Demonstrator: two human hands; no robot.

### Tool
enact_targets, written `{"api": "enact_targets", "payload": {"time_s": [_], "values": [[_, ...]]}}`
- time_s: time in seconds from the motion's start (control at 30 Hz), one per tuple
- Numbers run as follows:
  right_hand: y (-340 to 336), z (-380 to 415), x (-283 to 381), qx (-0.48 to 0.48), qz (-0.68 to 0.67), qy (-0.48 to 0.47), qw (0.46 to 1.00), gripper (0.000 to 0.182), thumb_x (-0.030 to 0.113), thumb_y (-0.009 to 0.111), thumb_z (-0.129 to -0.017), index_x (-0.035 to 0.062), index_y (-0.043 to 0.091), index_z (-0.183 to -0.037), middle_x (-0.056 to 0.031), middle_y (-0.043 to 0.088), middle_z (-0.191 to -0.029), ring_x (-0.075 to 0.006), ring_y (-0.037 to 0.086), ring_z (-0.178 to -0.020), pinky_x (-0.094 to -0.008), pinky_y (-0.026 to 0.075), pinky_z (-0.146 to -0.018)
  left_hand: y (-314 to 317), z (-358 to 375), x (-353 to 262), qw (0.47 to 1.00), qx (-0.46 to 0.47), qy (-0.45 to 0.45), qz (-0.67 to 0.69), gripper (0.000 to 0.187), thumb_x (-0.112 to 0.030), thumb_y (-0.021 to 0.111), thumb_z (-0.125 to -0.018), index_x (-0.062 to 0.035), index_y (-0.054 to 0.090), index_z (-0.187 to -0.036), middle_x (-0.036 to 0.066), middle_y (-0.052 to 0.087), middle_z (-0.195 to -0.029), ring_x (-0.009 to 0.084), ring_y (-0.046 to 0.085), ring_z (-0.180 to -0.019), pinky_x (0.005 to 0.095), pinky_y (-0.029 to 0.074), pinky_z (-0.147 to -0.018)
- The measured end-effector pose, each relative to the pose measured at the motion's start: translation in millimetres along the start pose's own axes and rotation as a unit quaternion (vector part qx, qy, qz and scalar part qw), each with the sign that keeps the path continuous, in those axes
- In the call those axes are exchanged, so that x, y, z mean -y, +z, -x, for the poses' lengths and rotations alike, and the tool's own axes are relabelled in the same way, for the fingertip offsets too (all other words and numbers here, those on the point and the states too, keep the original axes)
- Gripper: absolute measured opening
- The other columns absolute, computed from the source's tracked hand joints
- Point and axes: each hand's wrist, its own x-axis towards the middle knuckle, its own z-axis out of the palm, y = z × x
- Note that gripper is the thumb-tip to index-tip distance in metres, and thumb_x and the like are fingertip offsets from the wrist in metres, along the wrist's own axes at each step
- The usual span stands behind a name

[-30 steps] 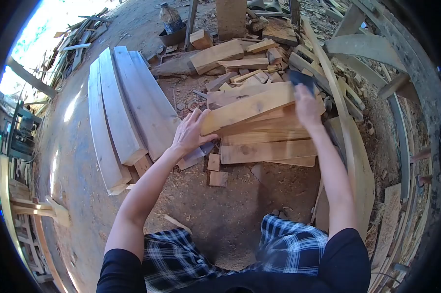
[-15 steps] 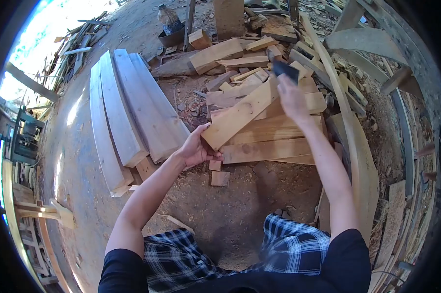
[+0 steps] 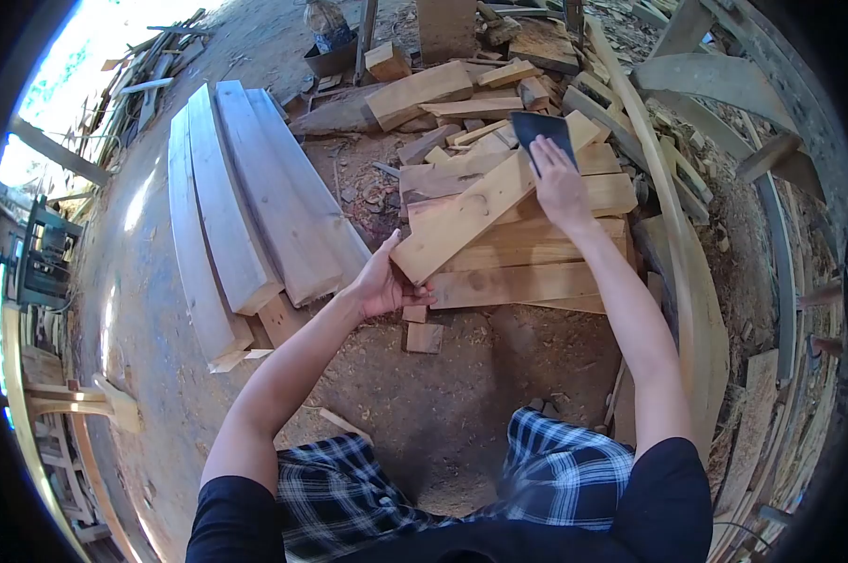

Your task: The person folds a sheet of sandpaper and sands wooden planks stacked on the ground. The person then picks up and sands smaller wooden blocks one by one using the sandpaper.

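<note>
Hands work one pale plank [image 3: 480,211] lying diagonally atop a stack of flat boards [image 3: 527,272] on the sawdust-covered ground. Left hand [image 3: 381,281] grips the plank's near, lower end w/ fingers curled round the edge, thumb up along the side. Right hand [image 3: 557,183] presses flat on a dark sanding sheet [image 3: 543,131] at the plank's far, upper end; fingers spread over the sheet, palm down. Plank runs from lower left to upper right between both hands, resting on the stack. Long curved planks [image 3: 245,206] lie side by side to the left, well apart from the right hand. Offcut blocks [image 3: 422,336] sit just below the left hand. Plastic bottle [image 3: 322,19] stands far back by a dark bowl.
</note>
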Motion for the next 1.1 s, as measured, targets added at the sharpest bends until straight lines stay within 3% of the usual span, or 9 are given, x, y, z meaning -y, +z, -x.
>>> {"api": "enact_targets", "payload": {"time_s": [0.07, 0.13, 0.3, 0.57, 0.6, 0.63, 0.83, 0.97, 1.1], "values": [[3, -3, 1, -0.042, 0.041, 0.066, 0.996, 0.038, 0.006, 0.047, -0.086, -0.0074, 0.056, -0.121, -0.0245, 0.058, -0.126, -0.0359, 0.054, -0.12, -0.0396, 0.041, -0.106, 17, 4, 1, 0.995, -0.099, 0.022, -0.005, 0.072, -0.066, 0.025, -0.096, -0.0056, 0.052, -0.124, 0.018, 0.064, -0.092, 0.0273, 0.064, -0.072, 0.0475, 0.056, -0.081], [-20, 5, 53, 0.065, -0.032, 0.011, 0.997, 0.04, 0.008, 0.05, -0.085, -0.0073, 0.056, -0.121, -0.0247, 0.057, -0.128, -0.0339, 0.055, -0.121, -0.0395, 0.042, -0.105, 12, 2, 5, 0.996, -0.08, 0.026, 0.017, 0.069, -0.064, 0.027, -0.097, -0.0062, 0.052, -0.125, 0.019, 0.064, -0.095, 0.0283, 0.065, -0.076, 0.0471, 0.056, -0.081], [-28, 49, 122, 0.021, -0.148, -0.228, 0.962, 0.038, 0.009, 0.049, -0.084, -0.0043, 0.06, -0.118, -0.0204, 0.061, -0.121, -0.0319, 0.06, -0.113, -0.04, 0.044, -0.102, -14, -4, 6, 0.994, -0.035, 0.025, 0.1, 0.063, -0.056, 0.031, -0.099, -0.0037, 0.052, -0.126, 0.021, 0.064, -0.1, 0.0289, 0.066, -0.081, 0.0421, 0.059, -0.074], [3, -6, -34, -0.072, 0.056, 0.089, 0.992, 0.035, 0.011, 0.051, -0.089, -0.0063, 0.055, -0.12, -0.0232, 0.06, -0.12, -0.038, 0.057, -0.111, -0.0434, 0.045, -0.099, 2, 2, 1, 0.997, -0.068, 0.017, 0.016, 0.062, -0.055, 0.036, -0.098, -0.0037, 0.052, -0.128, 0.019, 0.064, -0.108, 0.0296, 0.066, -0.092, 0.0394, 0.058, -0.077], [-16, -9, -2, 0.031, -0.023, 0.13, 0.991, 0.035, 0.01, 0.048, -0.09, -0.0076, 0.056, -0.119, -0.0245, 0.061, -0.119, -0.0379, 0.058, -0.111, -0.0433, 0.044, -0.1, 6, 1, 1, 0.996, -0.089, 0.027, -0.001, 0.064, -0.057, 0.036, -0.098, -0.0033, 0.051, -0.129, 0.018, 0.064, -0.108, 0.0297, 0.066, -0.094, 0.0403, 0.058, -0.077], [-3, 8, 16, -0.048, 0.043, -0.021, 0.998, 0.034, 0.009, 0.048, -0.088, -0.0081, 0.057, -0.116, -0.025, 0.062, -0.117, -0.0377, 0.059, -0.11, -0.0429, 0.045, -0.1, 7, -1, 1, 0.996, -0.083, 0.024, -0.002, 0.064, -0.057, 0.036, -0.098, -0.0033, 0.051, -0.129, 0.018, 0.064, -0.108, 0.0297, 0.066, -0.094, 0.0403, 0.058, -0.077], [-32, 44, 96, 0.015, -0.127, -0.198, 0.972, 0.038, 0.007, 0.05, -0.083, -0.0022, 0.06, -0.119, -0.0211, 0.062, -0.121, -0.0333, 0.061, -0.112, -0.0408, 0.047, -0.101, -4, -1, 0, 0.999, -0.042, 0.017, 0.017, 0.066, -0.058, 0.036, -0.098, -0.0024, 0.048, -0.131, 0.02, 0.061, -0.114, 0.0316, 0.066, -0.097, 0.0414, 0.06, -0.079], [-29, 1, -4, 0.038, -0.037, 0.019, 0.998, 0.037, 0.007, 0.049, -0.086, -0.0039, 0.057, -0.121, -0.0215, 0.058, -0.126, -0.0338, 0.054, -0.121, -0.0416, 0.043, -0.103, 0, 3, -6, 0.997, -0.068, 0.014, -0.019, 0.064, -0.056, 0.036, -0.098, -0.0023, 0.047, -0.132, 0.021, 0.061, -0.117, 0.0307, 0.066, -0.098, 0.0407, 0.06, -0.081], [-2, 0, -24, -0.052, 0.05, 0.041, 0.997, 0.034, 0.008, 0.048, -0.086, -0.0047, 0.057, -0.117, -0.0219, 0.06, -0.122, -0.035, 0.056, -0.114, -0.0427, 0.045, -0.099, 10, 5, -6, 0.995, -0.079, 0.036, -0.048, 0.061, -0.054, 0.035, -0.099, -0.0034, 0.047, -0.133, 0.021, 0.062, -0.116, 0.0306, 0.067, -0.096, 0.0404, 0.059, -0.081]]}}
